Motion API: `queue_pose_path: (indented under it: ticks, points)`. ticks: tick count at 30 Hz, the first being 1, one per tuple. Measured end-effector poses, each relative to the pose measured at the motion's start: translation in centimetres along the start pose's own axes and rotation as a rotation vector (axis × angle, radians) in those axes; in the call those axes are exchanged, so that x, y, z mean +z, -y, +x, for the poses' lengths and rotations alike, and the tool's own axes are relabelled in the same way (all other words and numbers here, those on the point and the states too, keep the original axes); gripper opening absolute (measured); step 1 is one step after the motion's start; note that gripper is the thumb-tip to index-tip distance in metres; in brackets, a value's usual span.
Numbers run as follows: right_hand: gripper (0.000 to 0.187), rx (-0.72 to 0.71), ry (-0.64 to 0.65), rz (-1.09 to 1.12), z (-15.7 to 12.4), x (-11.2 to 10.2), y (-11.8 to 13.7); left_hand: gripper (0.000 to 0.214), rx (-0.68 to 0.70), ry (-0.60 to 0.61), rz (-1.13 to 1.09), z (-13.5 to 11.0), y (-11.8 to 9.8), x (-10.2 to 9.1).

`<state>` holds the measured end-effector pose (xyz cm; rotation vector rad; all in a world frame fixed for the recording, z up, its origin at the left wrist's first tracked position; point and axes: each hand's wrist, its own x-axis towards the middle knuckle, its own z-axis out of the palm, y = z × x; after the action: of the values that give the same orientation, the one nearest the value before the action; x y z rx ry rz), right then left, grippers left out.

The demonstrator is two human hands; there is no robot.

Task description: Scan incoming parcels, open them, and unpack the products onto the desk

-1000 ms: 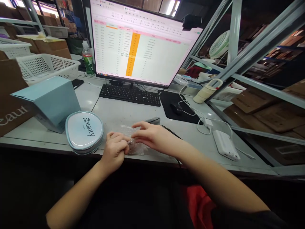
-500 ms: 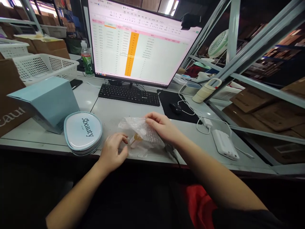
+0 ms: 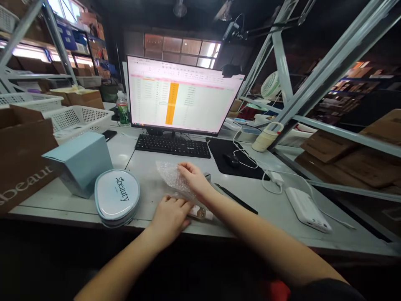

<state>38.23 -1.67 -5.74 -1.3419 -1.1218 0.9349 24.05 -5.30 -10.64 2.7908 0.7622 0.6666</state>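
In front of the keyboard (image 3: pixel 172 145), a small item (image 3: pixel 198 212) is partly covered by the left hand (image 3: pixel 171 217); to the keyboard's left, a brown carton (image 3: pixel 23 150) is cut off by the picture's edge; behind it, the monitor text (image 3: pixel 189 100) cannot be read.

The room (image 3: pixel 134 25) is dim, and it is black under the table (image 3: pixel 145 179). The screen (image 3: pixel 206 108) glows, and light comes from the windows (image 3: pixel 206 62) at the back. The wrap (image 3: pixel 171 173) and table have shiny spots. The screen's tiny words look fuzzy. The sides look stretched.
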Motion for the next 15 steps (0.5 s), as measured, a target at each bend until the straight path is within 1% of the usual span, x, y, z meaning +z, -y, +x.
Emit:
queue_pose_path:
  ticks: [1, 3, 5, 7, 8, 10, 12, 13, 15]
  points:
    - [0.040, -0.007, 0.001, 0.013, 0.4, 0.4, -0.3, 0.035, 0.005, 0.048, 0.034, 0.6, -0.1, 0.1]
    - [0.043, -0.009, 0.011, 0.032, 1.1, 1.0, -1.0, 0.029, 0.016, 0.142, 0.090, 1.5, -0.2, -0.1]
    - [0.044, -0.015, 0.016, 0.034, 1.7, 1.1, -1.6, 0.027, 0.004, 0.209, 0.088, 1.8, 0.0, -0.7]
    - [0.045, -0.041, -0.003, 0.022, 2.2, 0.7, -1.9, 0.025, -0.060, 0.221, -0.030, 0.9, 0.5, -1.4]
    - [0.045, -0.060, -0.017, 0.013, 2.5, 0.3, -1.9, 0.025, -0.120, 0.191, -0.136, 0.1, 0.9, -1.7]
    - [0.045, -0.097, -0.035, -0.013, 2.8, -0.6, -1.8, 0.025, -0.244, 0.076, -0.449, -1.7, 1.5, -2.3]
    - [0.039, -0.131, -0.026, -0.042, 2.6, -1.0, -1.6, 0.030, -0.320, -0.076, -0.910, -3.1, 1.6, -3.0]
    - [0.035, -0.159, -0.004, -0.064, 2.4, -0.8, -1.6, 0.036, -0.333, -0.146, -1.170, -3.4, 1.3, -3.4]
    - [0.028, -0.243, 0.119, -0.170, 1.3, 0.3, -1.7, 0.047, -0.333, -0.241, -1.647, -3.2, 0.5, -4.3]
